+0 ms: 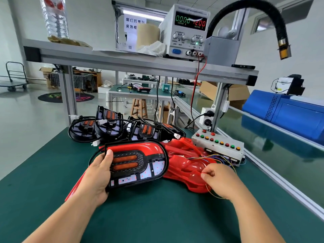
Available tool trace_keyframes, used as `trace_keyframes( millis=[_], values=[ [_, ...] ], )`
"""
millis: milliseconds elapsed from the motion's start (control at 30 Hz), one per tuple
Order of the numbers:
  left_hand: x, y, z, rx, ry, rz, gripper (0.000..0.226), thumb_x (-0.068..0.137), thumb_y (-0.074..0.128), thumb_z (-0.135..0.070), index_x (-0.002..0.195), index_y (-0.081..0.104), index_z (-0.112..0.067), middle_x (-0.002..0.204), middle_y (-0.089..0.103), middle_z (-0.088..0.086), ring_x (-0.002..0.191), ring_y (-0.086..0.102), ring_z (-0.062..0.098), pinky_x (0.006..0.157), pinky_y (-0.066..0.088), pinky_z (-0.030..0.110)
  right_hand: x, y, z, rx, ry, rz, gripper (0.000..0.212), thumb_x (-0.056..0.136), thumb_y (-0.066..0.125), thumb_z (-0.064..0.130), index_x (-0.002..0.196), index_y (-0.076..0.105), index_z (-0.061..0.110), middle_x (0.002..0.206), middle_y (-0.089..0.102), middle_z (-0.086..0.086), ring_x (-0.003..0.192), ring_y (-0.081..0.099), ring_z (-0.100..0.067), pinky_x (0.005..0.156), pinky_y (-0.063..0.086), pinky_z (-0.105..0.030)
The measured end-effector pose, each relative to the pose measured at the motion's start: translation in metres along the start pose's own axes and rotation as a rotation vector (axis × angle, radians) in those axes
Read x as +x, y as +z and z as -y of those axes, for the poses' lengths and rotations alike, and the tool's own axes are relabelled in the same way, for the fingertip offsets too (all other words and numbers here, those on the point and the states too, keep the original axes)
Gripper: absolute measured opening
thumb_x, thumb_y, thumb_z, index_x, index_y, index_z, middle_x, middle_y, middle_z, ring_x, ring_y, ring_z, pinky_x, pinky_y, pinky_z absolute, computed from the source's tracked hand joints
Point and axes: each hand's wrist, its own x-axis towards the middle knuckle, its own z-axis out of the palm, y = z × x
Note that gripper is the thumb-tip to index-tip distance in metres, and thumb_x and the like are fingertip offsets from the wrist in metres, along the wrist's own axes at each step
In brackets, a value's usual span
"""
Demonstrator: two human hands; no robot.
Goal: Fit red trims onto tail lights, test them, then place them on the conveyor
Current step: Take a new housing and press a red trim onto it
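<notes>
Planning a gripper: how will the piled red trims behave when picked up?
The red trims look thin, glossy moulded shells: probably light, slippery. Nested in a pile, one may drag neighbours or the thin wires across them.

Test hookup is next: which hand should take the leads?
Right hand: its fingers pinch the thin wires from the button box. Left hand is occupied, gripping the tail light.

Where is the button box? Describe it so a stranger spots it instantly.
On the green bench, look to its far right edge, past the pile of red trims. The button box is pale grey, alone in carrying rows of red, green and orange buttons.
</notes>
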Motion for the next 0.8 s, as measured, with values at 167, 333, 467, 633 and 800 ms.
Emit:
trace_keyframes(
  millis=[167,333,467,633,800],
  values=[
    [-0.003,-0.002,-0.005,-0.060,-0.011,0.013,0.032,0.103,0.043,-0.040,0.105,0.065,-0.017,0.089,0.077,0.012,0.073,0.075,0.027,0.048,0.057,0.035,0.001,-0.008,0.004,0.621,0.085,-0.018,0.022,0.096,0.056,0.010,0.088,0.070,0.025,0.057,0.062,-0.003,0.041,0.055,-0.012,0.036,0.035,-0.019],
    [0.001,-0.004,-0.006,-0.085,-0.029,0.043,0.049,0.105,0.035,-0.041,0.116,0.065,-0.004,0.100,0.075,0.018,0.085,0.075,0.030,0.056,0.059,0.036,0.005,-0.007,0.005,1.114,0.323,0.095,0.019,0.096,0.050,0.009,0.091,0.068,0.011,0.050,0.054,-0.007,0.037,0.043,-0.012,0.035,0.024,-0.014],
    [0.004,-0.008,-0.007,-0.104,-0.062,0.050,0.056,0.104,0.033,-0.046,0.123,0.063,-0.004,0.107,0.073,0.018,0.091,0.074,0.029,0.056,0.059,0.033,0.007,-0.006,0.010,1.360,0.515,0.119,0.020,0.095,0.047,0.009,0.081,0.060,0.005,0.049,0.054,-0.006,0.034,0.044,-0.009,0.030,0.028,-0.015],
    [0.004,-0.008,-0.006,-0.102,-0.074,0.058,0.054,0.104,0.033,-0.045,0.119,0.065,-0.004,0.104,0.074,0.017,0.089,0.074,0.029,0.055,0.059,0.033,0.007,-0.007,0.013,1.633,0.452,-0.032,0.012,0.101,0.051,0.016,0.097,0.054,0.004,0.066,0.070,-0.018,0.052,0.068,-0.021,0.041,0.050,-0.019],
    [0.004,-0.006,-0.004,-0.068,-0.045,0.058,0.048,0.105,0.036,-0.041,0.111,0.067,-0.006,0.098,0.075,0.017,0.084,0.075,0.030,0.054,0.059,0.036,-0.006,-0.001,0.000,0.686,0.062,-0.133,0.014,0.087,0.071,0.013,0.076,0.066,0.021,0.078,0.071,0.002,0.070,0.066,-0.011,0.064,0.047,-0.023]
  ],
)
